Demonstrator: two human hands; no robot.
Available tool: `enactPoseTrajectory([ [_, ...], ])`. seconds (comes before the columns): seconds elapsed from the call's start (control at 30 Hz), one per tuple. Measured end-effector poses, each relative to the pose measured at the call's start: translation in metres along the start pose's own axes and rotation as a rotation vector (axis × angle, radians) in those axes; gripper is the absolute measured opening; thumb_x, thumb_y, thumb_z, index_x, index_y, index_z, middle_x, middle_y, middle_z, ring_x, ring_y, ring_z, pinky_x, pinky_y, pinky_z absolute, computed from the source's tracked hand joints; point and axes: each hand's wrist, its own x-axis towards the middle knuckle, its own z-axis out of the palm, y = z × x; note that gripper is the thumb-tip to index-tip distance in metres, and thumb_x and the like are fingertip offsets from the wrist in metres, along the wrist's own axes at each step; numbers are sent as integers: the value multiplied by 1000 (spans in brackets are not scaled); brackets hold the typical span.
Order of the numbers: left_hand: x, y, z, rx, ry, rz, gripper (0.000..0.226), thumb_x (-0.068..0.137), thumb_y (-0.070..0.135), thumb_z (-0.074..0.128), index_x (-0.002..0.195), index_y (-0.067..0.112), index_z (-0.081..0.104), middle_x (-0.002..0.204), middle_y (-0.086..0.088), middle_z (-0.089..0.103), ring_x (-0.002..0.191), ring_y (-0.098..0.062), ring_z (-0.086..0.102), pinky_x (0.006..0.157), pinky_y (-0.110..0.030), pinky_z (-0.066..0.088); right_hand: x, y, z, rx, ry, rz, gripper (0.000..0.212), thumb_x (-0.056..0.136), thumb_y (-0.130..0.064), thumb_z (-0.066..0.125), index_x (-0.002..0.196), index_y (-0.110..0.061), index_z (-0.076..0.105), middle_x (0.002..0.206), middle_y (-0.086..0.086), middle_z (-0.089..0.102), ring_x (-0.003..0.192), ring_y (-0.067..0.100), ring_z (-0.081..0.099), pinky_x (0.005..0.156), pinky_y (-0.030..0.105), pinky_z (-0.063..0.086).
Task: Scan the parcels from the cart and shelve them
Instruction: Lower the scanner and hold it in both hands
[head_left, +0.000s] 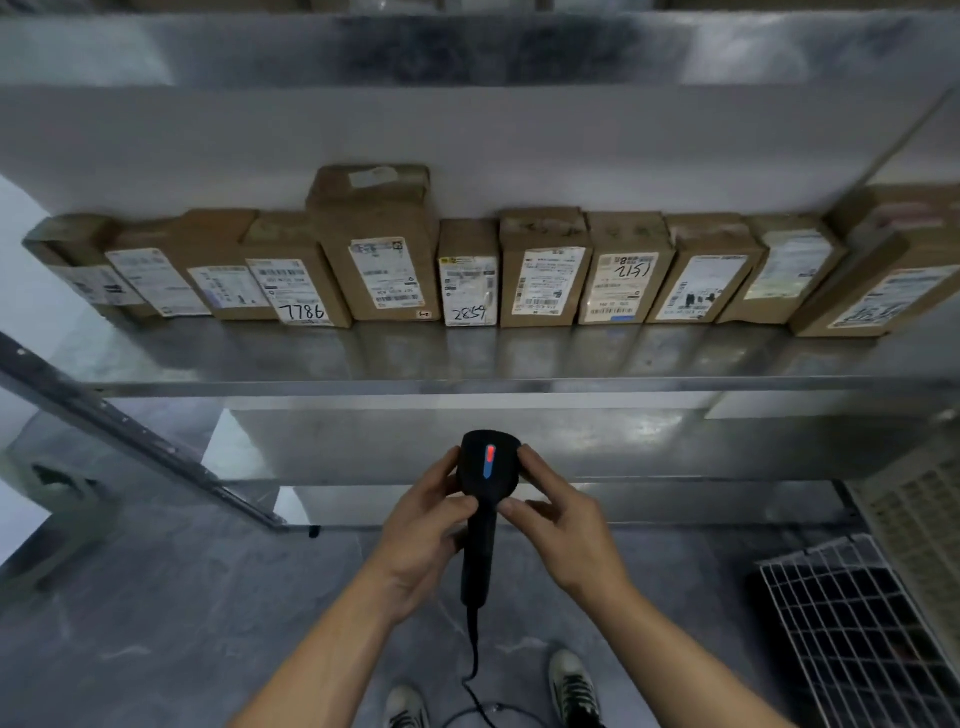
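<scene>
A black handheld barcode scanner (485, 467) with a lit red and blue strip on its head points at the shelf, its cable hanging down between my feet. My left hand (423, 540) grips the scanner's handle, thumb on its neck. My right hand (563, 525) pinches the scanner's head from the right side with fingers and thumb. Several brown cardboard parcels (540, 270) with white labels stand in a row on the metal shelf (467, 358) above the scanner; some bear handwritten numbers such as 7786, 2859 and 2151.
A wire-mesh cart (857, 623) stands at the lower right, with a pale perforated crate (919, 509) above it. A slanted metal shelf post (135, 431) runs down the left. A lower shelf level (467, 447) lies behind the scanner. Grey floor and my shoes (574, 686) are below.
</scene>
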Motion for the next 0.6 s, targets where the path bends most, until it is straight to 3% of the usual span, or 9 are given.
enactPoseTrajectory([
  [0.1,0,-1,-29,-6,-16,-37,51,99,-4,54,142,22,53,131,-2,70,109,-18,71,99,-44,51,-1,1,27,-1,31,20,60,90,-28,74,128,-60,41,149,-20,46,133,11,54,109,32,46],
  [0.2,3,-6,-47,-31,3,-58,52,98,-3,56,145,18,51,132,-5,69,111,-20,70,95,-41,54,1,1,46,-1,52,42,60,91,-26,73,127,-61,40,148,-23,44,134,9,52,108,24,45],
  [0.3,12,-12,-57,-42,20,-55,54,93,4,63,144,17,53,128,-4,71,115,-23,69,92,-38,57,10,8,55,0,42,74,58,92,-26,73,128,-59,41,144,-28,45,134,6,51,103,14,43],
  [0.4,28,-20,-63,-62,47,-60,67,79,17,71,145,17,54,127,-5,72,115,-23,70,87,-34,59,27,22,59,3,19,100,57,93,-27,71,132,-54,41,136,-37,45,133,-1,49,105,17,44],
  [0.47,44,-30,-66,-74,71,-64,69,77,19,71,145,17,54,126,-5,72,113,-21,70,84,-32,60,41,36,61,18,8,108,57,93,-26,70,137,-48,41,143,-29,46,134,-6,44,108,23,44],
  [0.6,85,-55,-74,-55,80,-67,66,81,26,71,145,19,54,130,-4,71,121,-23,67,88,-34,58,76,81,66,26,4,131,58,95,-24,68,147,-30,43,153,-8,46,135,-5,44,100,13,46],
])
